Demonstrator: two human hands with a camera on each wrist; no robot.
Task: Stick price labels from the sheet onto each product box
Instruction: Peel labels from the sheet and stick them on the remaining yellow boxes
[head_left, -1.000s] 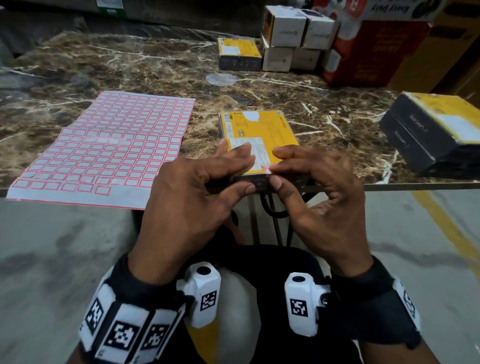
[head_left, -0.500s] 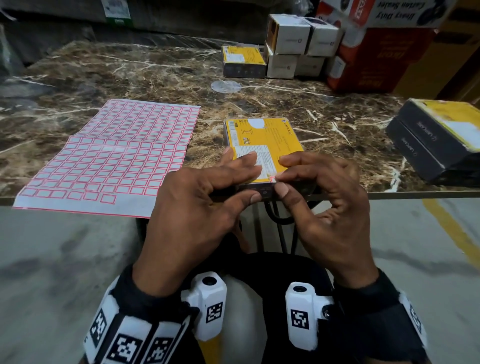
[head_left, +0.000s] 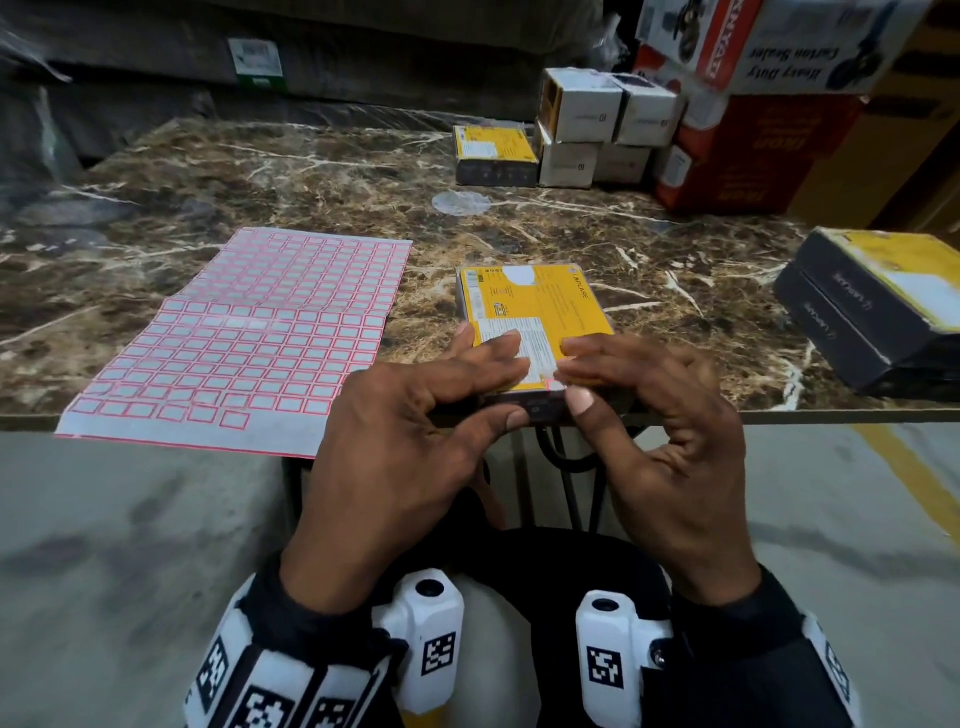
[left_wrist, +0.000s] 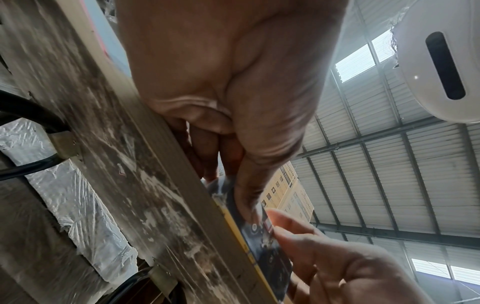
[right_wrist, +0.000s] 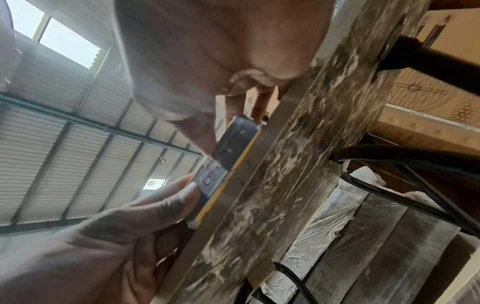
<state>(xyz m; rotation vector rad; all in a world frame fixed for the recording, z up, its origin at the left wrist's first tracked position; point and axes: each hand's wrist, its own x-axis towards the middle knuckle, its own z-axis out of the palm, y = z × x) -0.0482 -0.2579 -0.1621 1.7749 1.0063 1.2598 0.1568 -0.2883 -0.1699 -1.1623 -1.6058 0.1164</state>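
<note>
A yellow-topped product box (head_left: 535, 322) lies at the near edge of the marble tabletop (head_left: 291, 176). The left hand (head_left: 415, 436) pinches its near edge, fingers on top and thumb on the dark front face. The right hand (head_left: 660, 431) grips likewise, its fingers seemingly pressing a red-bordered price label (head_left: 556, 385) at the corner. The label sheet (head_left: 249, 343) lies at nine o'clock from the box; a dark stacked box (head_left: 878, 306) sits at three o'clock.

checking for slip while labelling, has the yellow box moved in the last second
No. The yellow box keeps the same gap from the label sheet and still sits at the table edge; only the view shifted.
</note>
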